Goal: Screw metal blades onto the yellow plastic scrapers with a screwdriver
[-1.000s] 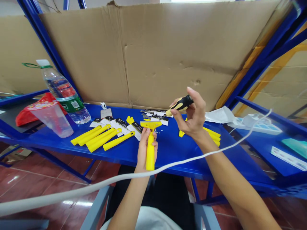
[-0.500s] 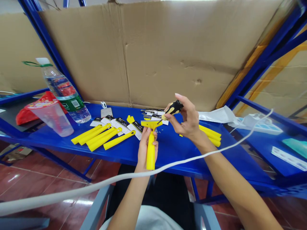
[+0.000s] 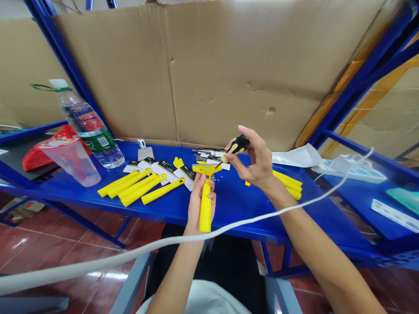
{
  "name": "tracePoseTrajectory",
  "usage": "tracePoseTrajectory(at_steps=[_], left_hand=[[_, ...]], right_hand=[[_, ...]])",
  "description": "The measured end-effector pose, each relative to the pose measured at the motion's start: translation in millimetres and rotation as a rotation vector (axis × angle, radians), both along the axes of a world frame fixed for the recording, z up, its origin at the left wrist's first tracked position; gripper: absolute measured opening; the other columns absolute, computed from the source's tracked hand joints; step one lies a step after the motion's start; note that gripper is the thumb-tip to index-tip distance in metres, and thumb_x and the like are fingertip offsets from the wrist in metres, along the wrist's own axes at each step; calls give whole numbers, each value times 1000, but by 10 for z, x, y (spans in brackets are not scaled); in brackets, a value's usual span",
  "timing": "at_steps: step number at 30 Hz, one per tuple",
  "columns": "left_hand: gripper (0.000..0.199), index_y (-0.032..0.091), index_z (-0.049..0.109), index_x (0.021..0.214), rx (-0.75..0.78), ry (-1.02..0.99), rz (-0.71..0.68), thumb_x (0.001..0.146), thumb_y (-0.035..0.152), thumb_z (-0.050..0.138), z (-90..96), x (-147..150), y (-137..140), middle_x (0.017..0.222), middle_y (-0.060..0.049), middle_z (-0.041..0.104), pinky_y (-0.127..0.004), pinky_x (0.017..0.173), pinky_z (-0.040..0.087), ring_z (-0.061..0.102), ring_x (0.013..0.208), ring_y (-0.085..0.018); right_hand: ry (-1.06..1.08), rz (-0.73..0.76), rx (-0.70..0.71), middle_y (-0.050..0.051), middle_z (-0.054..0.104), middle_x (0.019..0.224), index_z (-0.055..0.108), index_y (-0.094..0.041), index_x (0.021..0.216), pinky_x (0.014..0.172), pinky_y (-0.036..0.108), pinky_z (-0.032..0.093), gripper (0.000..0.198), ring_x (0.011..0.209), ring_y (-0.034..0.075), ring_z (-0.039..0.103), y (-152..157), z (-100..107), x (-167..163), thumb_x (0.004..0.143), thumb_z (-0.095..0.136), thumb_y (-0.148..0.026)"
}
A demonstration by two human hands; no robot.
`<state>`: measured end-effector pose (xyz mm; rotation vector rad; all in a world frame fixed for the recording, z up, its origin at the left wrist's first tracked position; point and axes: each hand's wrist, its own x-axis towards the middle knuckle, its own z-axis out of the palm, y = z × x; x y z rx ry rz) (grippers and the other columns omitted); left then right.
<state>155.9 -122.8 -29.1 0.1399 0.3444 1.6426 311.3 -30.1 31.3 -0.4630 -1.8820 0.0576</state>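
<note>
Standing upright in the left hand point(image 3: 200, 197), the yellow scraper point(image 3: 206, 197) meets the right hand's point(image 3: 258, 165) gripped, down-left-slanting screwdriver point(image 3: 233, 148).

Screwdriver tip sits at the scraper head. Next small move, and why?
Probably seat the tip and turn. The right hand holds the screwdriver angled down, its tip at the head of the yellow scraper, which the left hand holds upright by the handle. Whether the tip sits in a screw is too small to tell.

Bare forearms, no sleeves; white top, dark trousers at lap.
</note>
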Motion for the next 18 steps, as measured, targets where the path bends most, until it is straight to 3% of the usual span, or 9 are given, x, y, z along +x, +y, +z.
tracePoseTrajectory(at_steps=[9,14,18], left_hand=[[25,26,64,124,-11,-1,-13,104,11,64,-3,-15,0,118,-2,69,-7,44,44,70,73,-4],[26,26,62,126,-22,6,-6,103,12,64,18,0,-4,115,-2,69,-7,44,44,69,72,-4],[24,26,61,124,-44,-1,4,104,12,63,27,3,1,113,-2,69,-7,43,43,68,70,-3]], right_hand=[[26,-63,10,11,72,142,46,-42,164,91,59,69,83,110,38,78,18,17,29,91,83,-56],[10,9,-30,10,72,137,45,-41,163,102,59,66,79,121,38,75,-20,85,1,94,80,-56],[48,80,-80,8,72,131,46,-41,162,99,55,68,70,115,34,77,-59,102,-41,99,75,-51]])
